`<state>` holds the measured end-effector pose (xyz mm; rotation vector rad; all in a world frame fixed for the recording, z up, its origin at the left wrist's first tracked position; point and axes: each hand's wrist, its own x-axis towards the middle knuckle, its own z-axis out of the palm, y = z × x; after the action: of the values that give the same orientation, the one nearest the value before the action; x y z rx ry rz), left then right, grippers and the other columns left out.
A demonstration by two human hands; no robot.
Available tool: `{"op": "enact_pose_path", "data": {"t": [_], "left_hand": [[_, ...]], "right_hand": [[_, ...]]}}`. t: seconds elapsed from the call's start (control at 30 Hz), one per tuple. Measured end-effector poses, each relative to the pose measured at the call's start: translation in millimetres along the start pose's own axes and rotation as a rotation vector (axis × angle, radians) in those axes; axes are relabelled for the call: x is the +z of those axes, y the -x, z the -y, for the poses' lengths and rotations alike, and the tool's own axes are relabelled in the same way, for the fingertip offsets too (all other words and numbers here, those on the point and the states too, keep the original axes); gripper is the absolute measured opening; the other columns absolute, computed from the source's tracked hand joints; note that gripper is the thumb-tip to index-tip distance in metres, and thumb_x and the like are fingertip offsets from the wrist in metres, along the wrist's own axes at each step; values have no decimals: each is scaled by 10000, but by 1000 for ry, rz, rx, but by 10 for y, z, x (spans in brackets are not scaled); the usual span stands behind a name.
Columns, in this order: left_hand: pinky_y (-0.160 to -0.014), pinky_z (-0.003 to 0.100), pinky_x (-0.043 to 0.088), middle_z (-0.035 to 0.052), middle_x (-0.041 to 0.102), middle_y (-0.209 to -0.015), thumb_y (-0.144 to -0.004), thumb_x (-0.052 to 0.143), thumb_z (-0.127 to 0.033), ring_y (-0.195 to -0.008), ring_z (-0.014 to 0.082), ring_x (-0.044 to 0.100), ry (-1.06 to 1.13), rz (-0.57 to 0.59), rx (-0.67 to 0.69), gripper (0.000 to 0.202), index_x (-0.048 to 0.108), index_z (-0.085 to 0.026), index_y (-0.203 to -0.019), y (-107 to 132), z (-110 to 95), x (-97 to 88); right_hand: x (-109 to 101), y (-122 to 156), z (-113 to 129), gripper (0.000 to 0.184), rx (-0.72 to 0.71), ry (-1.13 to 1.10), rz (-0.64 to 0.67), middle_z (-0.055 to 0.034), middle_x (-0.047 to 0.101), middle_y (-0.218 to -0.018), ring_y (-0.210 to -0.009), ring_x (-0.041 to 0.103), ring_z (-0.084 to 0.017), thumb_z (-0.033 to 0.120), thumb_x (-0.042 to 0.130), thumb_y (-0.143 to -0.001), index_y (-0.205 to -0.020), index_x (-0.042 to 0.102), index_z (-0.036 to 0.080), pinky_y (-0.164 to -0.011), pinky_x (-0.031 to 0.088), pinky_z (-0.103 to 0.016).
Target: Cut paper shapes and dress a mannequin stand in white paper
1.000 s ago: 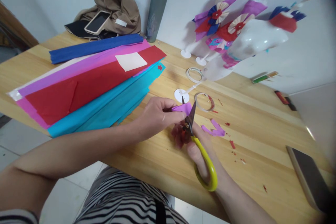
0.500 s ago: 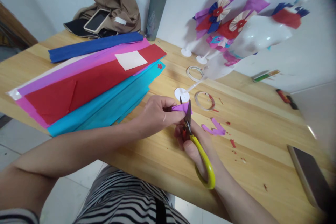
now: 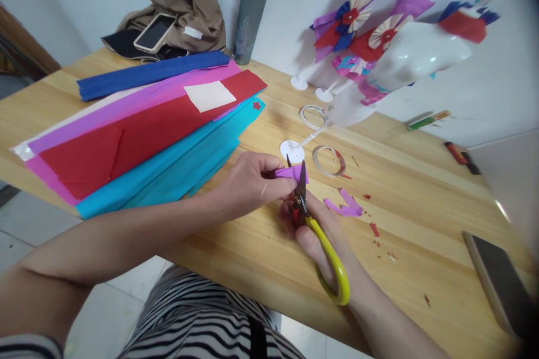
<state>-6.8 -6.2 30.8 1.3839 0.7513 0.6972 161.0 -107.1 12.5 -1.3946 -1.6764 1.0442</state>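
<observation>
My left hand (image 3: pixel 252 182) pinches a small folded piece of purple paper (image 3: pixel 289 173) just above the wooden table (image 3: pixel 261 252). My right hand (image 3: pixel 320 233) grips yellow-handled scissors (image 3: pixel 324 249), and their dark blades stand around the paper's right end. A curled purple offcut (image 3: pixel 346 206) lies on the table just right of the blades. Small red scraps (image 3: pixel 373 230) are scattered beyond it.
Crepe paper sheets in blue, purple, red (image 3: pixel 138 129) and teal (image 3: pixel 181 168) lie at the left. Two tape rings (image 3: pixel 328 160) and white stands with paper-decorated figures (image 3: pixel 379 45) are behind my hands. A flask (image 3: pixel 251 8), a phone on a brown cloth (image 3: pixel 155 31) and a dark flat object (image 3: pixel 497 283) are nearby.
The scissor blades have closed further onto the purple paper and shifted slightly left. My left hand has barely moved.
</observation>
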Motion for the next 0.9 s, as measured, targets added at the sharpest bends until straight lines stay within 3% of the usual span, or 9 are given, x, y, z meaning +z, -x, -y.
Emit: {"op": "enact_pose_path", "data": {"t": [0.2,0.37,0.53,0.7,0.9], "left_hand": [[-506,191,359,-5,640,-607,-747,628,-200,-553,74,510,11,45,-39,202,603,-154,-551,-12,-51,-20],[-482,203,332,-42,511,-482,-748,642,-231,-494,76,447,57,44,-58,249,560,-173,-521,-30,-46,-20],[-468,206,321,-44,479,-452,-780,636,-298,-468,76,436,91,79,-35,311,533,-177,-512,-50,0,-44],[-473,199,313,-42,477,-449,-774,614,-287,-468,70,425,40,36,-25,310,517,-174,-502,-50,27,-46],[-468,192,333,-41,482,-466,-776,623,-278,-480,67,448,72,51,24,347,481,-179,-475,-34,-3,-47]], "right_hand": [[38,-7,-39,566,1,-135,-16,5,552,-780,-585,464,-143,722,526,-958,-1203,589,215,-539,375,-298],[39,-33,-37,554,4,-189,-44,8,557,-772,-551,446,-133,737,547,-939,-1146,607,227,-538,361,-306],[20,-20,-67,552,12,-214,2,5,558,-802,-572,437,-138,726,530,-956,-1191,617,233,-585,374,-328],[7,8,-116,507,21,-240,7,4,558,-825,-603,450,-138,677,542,-978,-1219,617,236,-612,382,-326],[31,1,-124,606,40,-301,12,-27,607,-876,-615,475,-145,747,563,-924,-1233,613,229,-579,393,-314]]}}
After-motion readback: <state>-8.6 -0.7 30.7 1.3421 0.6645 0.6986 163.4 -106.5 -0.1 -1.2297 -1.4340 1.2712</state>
